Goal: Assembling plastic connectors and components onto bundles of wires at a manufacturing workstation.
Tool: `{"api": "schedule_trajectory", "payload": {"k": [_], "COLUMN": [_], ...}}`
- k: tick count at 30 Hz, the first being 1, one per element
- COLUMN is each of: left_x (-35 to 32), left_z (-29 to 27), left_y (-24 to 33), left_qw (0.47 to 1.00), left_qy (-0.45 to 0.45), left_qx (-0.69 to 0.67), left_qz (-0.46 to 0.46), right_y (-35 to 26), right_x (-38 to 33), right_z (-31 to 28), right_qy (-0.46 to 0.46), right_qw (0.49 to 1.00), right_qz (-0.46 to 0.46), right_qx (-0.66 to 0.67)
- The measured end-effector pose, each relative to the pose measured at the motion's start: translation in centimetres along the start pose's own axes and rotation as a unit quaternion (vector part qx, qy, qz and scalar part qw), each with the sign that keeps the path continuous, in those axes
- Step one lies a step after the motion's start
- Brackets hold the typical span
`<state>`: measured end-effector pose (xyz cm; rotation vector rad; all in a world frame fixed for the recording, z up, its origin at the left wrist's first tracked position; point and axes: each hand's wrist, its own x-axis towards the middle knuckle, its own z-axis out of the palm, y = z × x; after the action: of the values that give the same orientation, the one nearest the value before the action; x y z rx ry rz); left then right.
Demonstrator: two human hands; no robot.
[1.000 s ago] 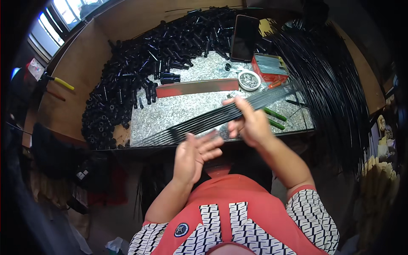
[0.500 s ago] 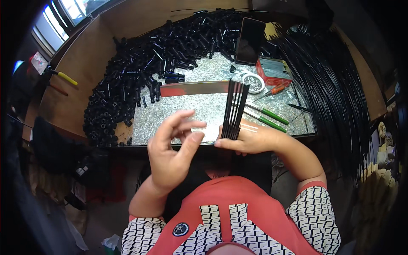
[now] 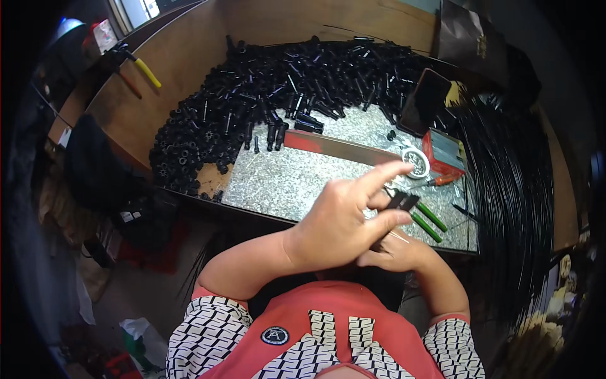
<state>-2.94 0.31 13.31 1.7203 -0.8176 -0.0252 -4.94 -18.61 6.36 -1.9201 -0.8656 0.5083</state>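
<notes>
My right hand is closed round a bundle of thin black rods. Their ends point up and away from me, and much of their length is hidden behind my left hand. In front of the bundle is my left hand, its index finger stretched out and its thumb held apart from it. The other left fingers are bent close to the rod ends; whether they touch I cannot tell. Just beyond lies a pair of green handles, and a small white round dish with small bright pieces sits past the index fingertip.
A heap of black tubular parts covers the back and left of the bench. Long black rods lie along the right. A flat metal bar crosses the speckled board. Behind are a phone, red box and orange-handled screwdriver.
My left hand has moved right, in front of the rods. The bundle, upright before, is now tilted away and mostly covered. The whole view has turned and shifted.
</notes>
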Motion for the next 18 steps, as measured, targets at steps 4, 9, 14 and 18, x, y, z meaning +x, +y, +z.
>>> {"api": "schedule_trajectory", "payload": {"k": [4,9,14,18], "left_x": [-0.4,-1.1,-1.7,-2.4], "left_z": [0.7,1.7,1.1,-3.5], "left_y": [0.3,-0.1,-1.6,-6.8], "left_qw": [0.991,0.975,0.964,0.949], "left_qy": [0.029,0.082,0.104,0.208], "left_qx": [0.032,0.053,0.006,0.219], "left_qz": [0.127,0.2,0.245,0.09], "right_y": [1.5,5.1,4.2,4.3], "right_x": [-1.9,0.4,2.0,2.1], "right_z": [0.6,2.6,3.8,3.8], "right_qy": [0.125,0.16,0.266,0.346], "right_qw": [0.974,0.982,0.953,0.915], "right_qz": [-0.014,-0.103,0.108,0.106], "right_qx": [0.186,0.008,-0.095,0.18]}}
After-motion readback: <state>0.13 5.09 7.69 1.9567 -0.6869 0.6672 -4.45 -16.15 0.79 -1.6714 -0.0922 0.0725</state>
